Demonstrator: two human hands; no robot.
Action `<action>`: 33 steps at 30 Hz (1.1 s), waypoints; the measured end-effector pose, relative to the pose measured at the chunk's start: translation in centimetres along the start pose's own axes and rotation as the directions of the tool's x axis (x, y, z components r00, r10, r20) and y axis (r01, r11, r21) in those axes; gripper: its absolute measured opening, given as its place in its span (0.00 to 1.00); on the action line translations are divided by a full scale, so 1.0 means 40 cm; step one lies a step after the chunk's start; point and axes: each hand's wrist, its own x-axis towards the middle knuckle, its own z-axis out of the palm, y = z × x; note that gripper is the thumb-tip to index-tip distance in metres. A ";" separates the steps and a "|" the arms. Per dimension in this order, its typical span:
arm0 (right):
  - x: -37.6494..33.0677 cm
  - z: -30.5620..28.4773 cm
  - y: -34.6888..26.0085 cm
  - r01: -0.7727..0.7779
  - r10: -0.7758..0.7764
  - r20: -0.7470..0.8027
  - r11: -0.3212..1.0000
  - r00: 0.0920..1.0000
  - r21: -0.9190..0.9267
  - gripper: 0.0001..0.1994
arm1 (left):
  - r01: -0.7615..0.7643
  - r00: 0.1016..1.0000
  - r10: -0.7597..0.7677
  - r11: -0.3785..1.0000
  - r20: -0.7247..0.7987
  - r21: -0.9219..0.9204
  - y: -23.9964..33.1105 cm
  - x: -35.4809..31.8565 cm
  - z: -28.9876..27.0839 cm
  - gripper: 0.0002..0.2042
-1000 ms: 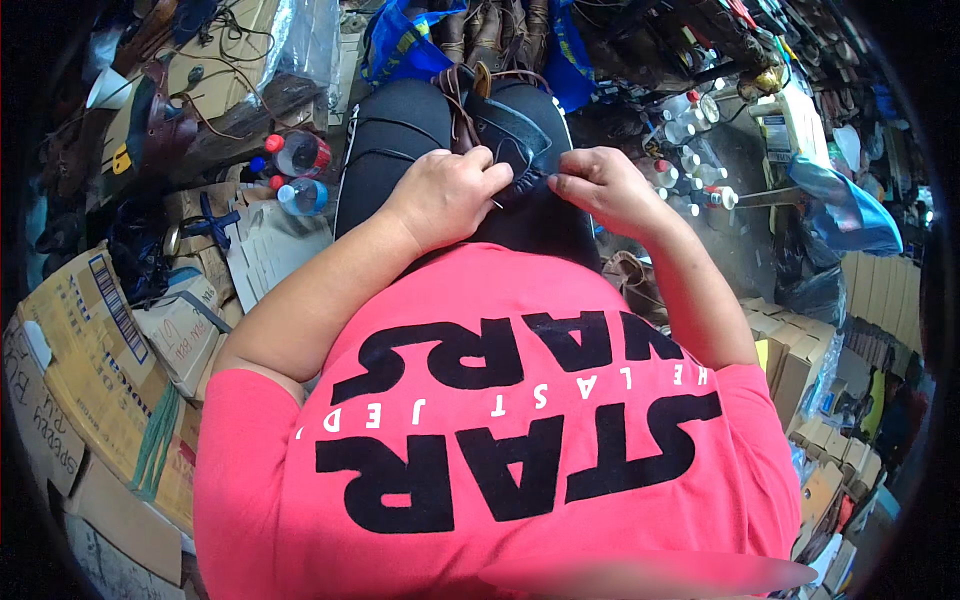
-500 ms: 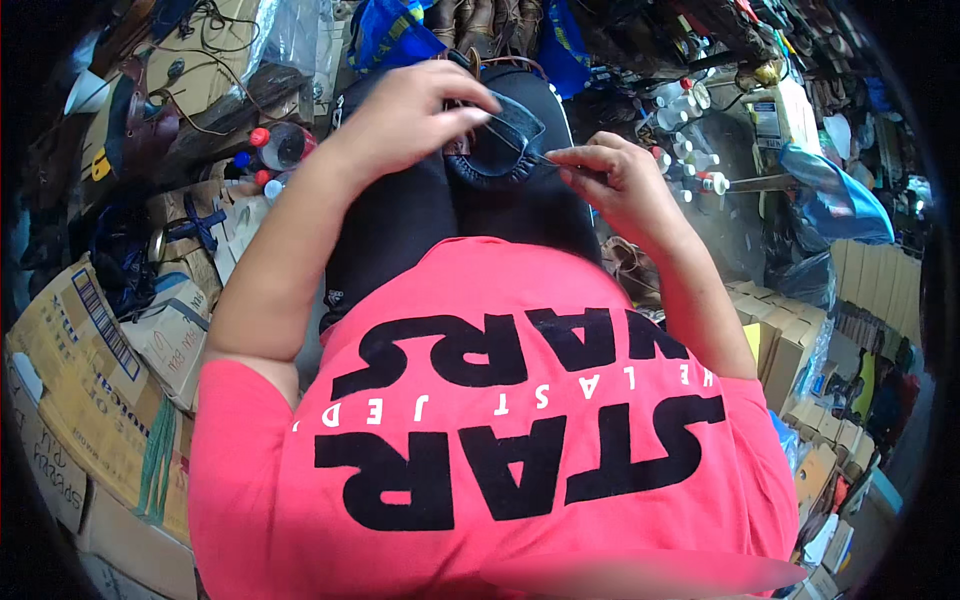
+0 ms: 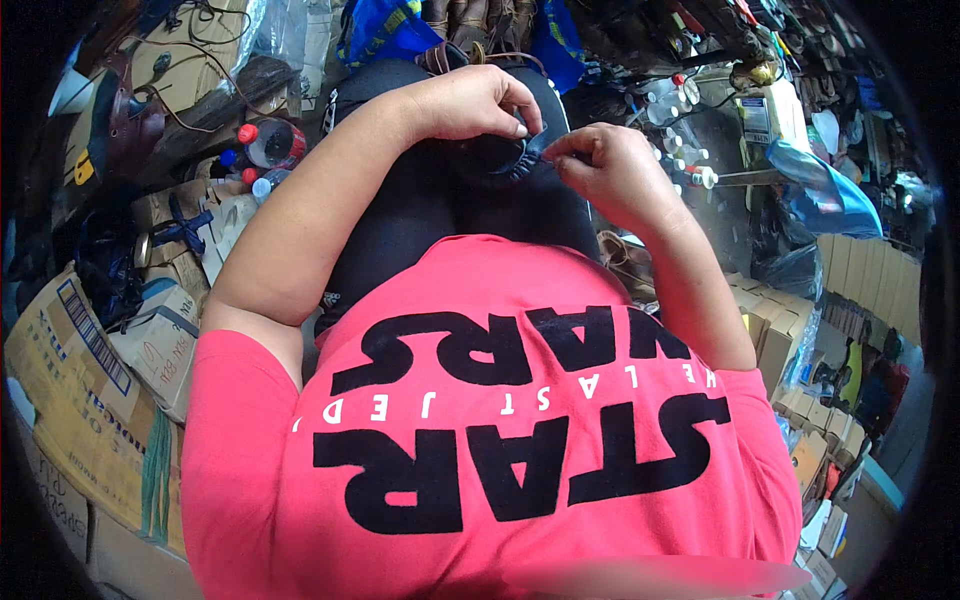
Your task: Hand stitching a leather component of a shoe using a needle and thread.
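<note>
On my lap lies a dark shoe (image 3: 497,170) with a gathered, puckered seam round its toe. My left hand (image 3: 465,104) reaches over it, thumb and fingers bent together at the shoe's right edge; whatever they pinch is too small to make out. Just right of the seam, my right hand (image 3: 612,170) is closed, its fingertips pressed around a thin pointed tool that barely shows now. The two hands are a short gap apart. Much of the shoe's upper is hidden under my left hand.
Brown shoes (image 3: 480,25) stand beyond my knees beside blue plastic bags (image 3: 385,30). Bottles with red caps (image 3: 272,143) lie to the left, above cardboard boxes (image 3: 160,340). More plastic bottles (image 3: 675,105) and a blue bag (image 3: 830,195) are on the right.
My left hand has moved right and slightly down, and its fingers now cover the shoe opening that showed before. My right hand stays close to the seam with little movement.
</note>
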 end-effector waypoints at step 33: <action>-0.012 0.023 0.040 0.166 -0.178 -0.138 0.982 0.974 -0.092 0.08 | 0.033 0.999 -0.028 0.989 0.038 -0.142 0.008 0.014 0.002 0.10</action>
